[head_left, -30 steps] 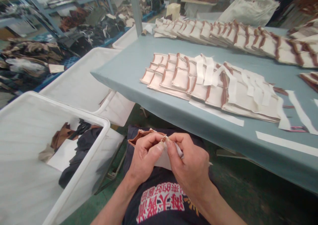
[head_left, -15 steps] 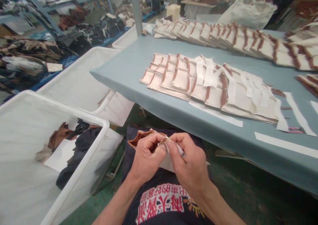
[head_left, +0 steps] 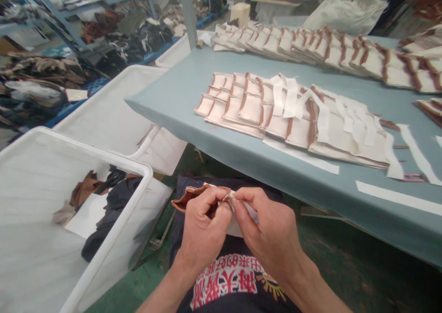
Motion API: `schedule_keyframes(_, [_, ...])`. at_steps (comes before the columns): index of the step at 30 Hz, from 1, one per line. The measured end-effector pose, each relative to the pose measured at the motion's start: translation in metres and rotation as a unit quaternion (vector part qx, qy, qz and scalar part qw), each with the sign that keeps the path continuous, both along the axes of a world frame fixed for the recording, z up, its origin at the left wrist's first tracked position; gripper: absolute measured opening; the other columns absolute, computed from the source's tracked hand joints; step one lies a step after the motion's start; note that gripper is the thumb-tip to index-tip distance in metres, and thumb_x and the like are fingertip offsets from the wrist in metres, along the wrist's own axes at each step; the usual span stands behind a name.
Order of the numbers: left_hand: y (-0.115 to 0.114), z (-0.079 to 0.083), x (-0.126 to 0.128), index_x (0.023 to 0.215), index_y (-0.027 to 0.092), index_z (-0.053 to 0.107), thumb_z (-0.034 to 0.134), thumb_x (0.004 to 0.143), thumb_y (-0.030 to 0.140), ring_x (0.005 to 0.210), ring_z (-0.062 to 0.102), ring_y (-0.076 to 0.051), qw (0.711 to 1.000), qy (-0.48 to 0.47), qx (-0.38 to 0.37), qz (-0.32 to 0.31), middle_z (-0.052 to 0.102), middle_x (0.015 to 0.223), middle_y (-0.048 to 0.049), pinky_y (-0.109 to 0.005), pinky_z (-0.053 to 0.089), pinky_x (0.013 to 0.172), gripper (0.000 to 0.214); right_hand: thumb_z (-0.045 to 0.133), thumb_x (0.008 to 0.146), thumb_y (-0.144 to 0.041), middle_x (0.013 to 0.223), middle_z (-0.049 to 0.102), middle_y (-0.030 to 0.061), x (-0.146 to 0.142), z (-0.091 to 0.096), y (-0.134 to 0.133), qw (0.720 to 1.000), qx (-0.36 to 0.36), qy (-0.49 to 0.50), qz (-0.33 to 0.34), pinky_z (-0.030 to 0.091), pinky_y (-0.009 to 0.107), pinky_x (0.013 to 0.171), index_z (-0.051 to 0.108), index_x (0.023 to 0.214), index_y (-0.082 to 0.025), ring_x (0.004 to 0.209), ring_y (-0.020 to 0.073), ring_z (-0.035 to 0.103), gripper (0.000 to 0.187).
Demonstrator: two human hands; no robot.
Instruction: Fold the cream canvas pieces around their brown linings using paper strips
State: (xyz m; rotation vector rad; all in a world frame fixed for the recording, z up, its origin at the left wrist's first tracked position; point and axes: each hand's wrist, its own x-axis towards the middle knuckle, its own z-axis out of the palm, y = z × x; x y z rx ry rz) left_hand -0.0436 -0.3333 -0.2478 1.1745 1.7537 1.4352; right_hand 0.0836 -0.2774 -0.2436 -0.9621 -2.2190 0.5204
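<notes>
Over my lap, both hands pinch the edge of a brown-and-white sewn fabric piece [head_left: 189,197]. My left hand [head_left: 207,223] is closed on it, thumb against the curled forefinger. Close against it, my right hand [head_left: 265,223] grips the white part of the same piece between thumb and fingers. The brown side sticks out beyond my left hand, and white material shows beneath my right. The fingertips hide the exact spot being pinched. On the table ahead lie overlapping rows of similar white pieces with brown edges [head_left: 250,108], with white strips [head_left: 291,96] draped over them.
A blue-green table [head_left: 165,96] spans the front and right, its near edge just beyond my hands. Another long row of pieces [head_left: 286,41] lies farther back. At left stands a white bin [head_left: 148,170] holding dark and brown cloth [head_left: 113,211]. A post [head_left: 188,14] rises behind the table corner.
Both hands stay together at the fabric's edge with small finger shifts. The brown end has swung slightly to the left, and my right hand has turned a little.
</notes>
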Motion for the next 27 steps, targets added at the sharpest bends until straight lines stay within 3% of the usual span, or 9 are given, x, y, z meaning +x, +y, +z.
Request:
schedule_keyframes(6, [-0.002,0.003,0.004,0.072,0.017,0.068,0.054,0.087,0.013,0.057,0.051,-0.011,0.998,0.062,0.014,0.02,0.062,0.063,0.0033,-0.02,0.041,0.055,0.021,0.051,0.104,-0.032,0.068,0.076,-0.0001,0.003,0.007,0.001,0.999,-0.015,-0.032,-0.034,0.04,0.027,0.054,0.065,0.089,-0.022,0.057,0.018,0.072,0.023])
schedule_keyframes(9, [-0.001,0.004,0.004,0.072,0.018,0.067,0.053,0.085,0.011,0.054,0.048,-0.01,0.997,0.08,0.019,0.01,0.06,0.062,0.0041,-0.02,0.038,0.05,0.021,0.059,0.099,-0.036,0.063,0.072,-0.0028,0.007,0.011,0.007,0.995,-0.083,-0.04,-0.036,0.036,0.026,0.05,0.065,0.089,-0.023,0.05,0.0161,0.066,0.017])
schedule_keyframes(12, [0.0,0.003,0.004,0.072,0.018,0.066,0.053,0.084,0.01,0.053,0.048,-0.009,0.997,0.074,0.022,-0.007,0.061,0.063,0.0044,-0.019,0.038,0.049,0.02,0.063,0.094,-0.038,0.057,0.065,-0.0054,0.01,0.015,0.017,0.978,-0.203,-0.041,-0.004,0.033,0.024,0.049,0.063,0.086,-0.024,0.048,0.0139,0.058,0.017])
schedule_keyframes(15, [0.0,0.003,0.002,0.071,0.018,0.066,0.052,0.082,0.009,0.054,0.05,-0.01,0.998,0.063,0.023,-0.021,0.062,0.064,0.0038,-0.019,0.039,0.051,0.02,0.063,0.091,-0.042,0.06,0.061,-0.0046,0.011,0.015,0.028,0.93,-0.363,-0.014,0.048,0.034,0.021,0.048,0.061,0.082,-0.022,0.053,0.0131,0.054,0.022])
schedule_keyframes(20, [0.001,0.003,-0.007,0.067,0.017,0.063,0.051,0.079,0.01,0.059,0.052,-0.012,0.996,0.051,0.009,-0.071,0.063,0.064,0.0024,-0.021,0.041,0.057,0.019,0.074,0.081,-0.054,0.059,0.051,-0.0076,0.011,0.005,0.051,0.802,-0.571,0.055,0.165,0.028,0.018,0.044,0.056,0.08,-0.02,0.05,0.0087,0.04,0.038])
schedule_keyframes(23, [0.001,0.003,-0.012,0.068,0.017,0.064,0.05,0.079,0.011,0.063,0.055,-0.013,0.993,0.033,-0.009,-0.116,0.065,0.066,0.0011,-0.023,0.043,0.06,0.019,0.08,0.073,-0.06,0.057,0.048,-0.0091,0.012,0.002,0.067,0.746,-0.623,0.032,0.234,0.023,0.018,0.044,0.057,0.075,-0.019,0.049,0.0069,0.035,0.047])
schedule_keyframes(27, [0.004,0.006,-0.014,0.067,0.017,0.062,0.048,0.078,0.013,0.062,0.053,-0.014,0.991,0.023,-0.024,-0.128,0.062,0.065,0.0,-0.025,0.042,0.061,0.019,0.076,0.078,-0.064,0.055,0.05,-0.0078,0.012,0.003,0.074,0.734,-0.62,0.021,0.276,0.024,0.019,0.045,0.057,0.071,-0.018,0.049,0.0069,0.035,0.05])
